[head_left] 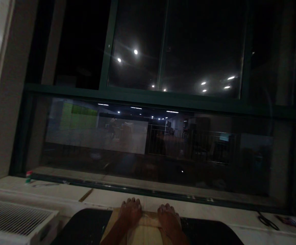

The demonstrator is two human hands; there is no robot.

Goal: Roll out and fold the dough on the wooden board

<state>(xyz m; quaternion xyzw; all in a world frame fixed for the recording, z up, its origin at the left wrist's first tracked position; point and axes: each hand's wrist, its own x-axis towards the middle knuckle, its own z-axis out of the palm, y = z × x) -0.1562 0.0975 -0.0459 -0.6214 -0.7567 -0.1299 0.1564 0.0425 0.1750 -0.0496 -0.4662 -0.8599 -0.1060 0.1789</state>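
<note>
A tan, flat board-like piece point(148, 223), perhaps cardboard or wood, lies in front of me on a black surface with rounded corners point(209, 228). My left hand point(130, 211) rests palm down on its far left part. On the far right part lies my right hand point(168, 217), also palm down. Fingers of both hands point away from me, a little apart and slightly bent, reaching the far edge. Pale patches show on the fingers. A lighter area of the piece shows between my forearms. Dimness and blur hide its exact kind and what is under my palms.
Beyond the black surface runs a pale window sill point(107, 199) below a dark green-framed window point(148, 97) with reflections. A slatted white unit point(15, 217) stands at left. Black-handled scissors point(267, 221) and a coloured packet point(291, 221) lie at right; a small red-and-green container point(28, 177) stands far left.
</note>
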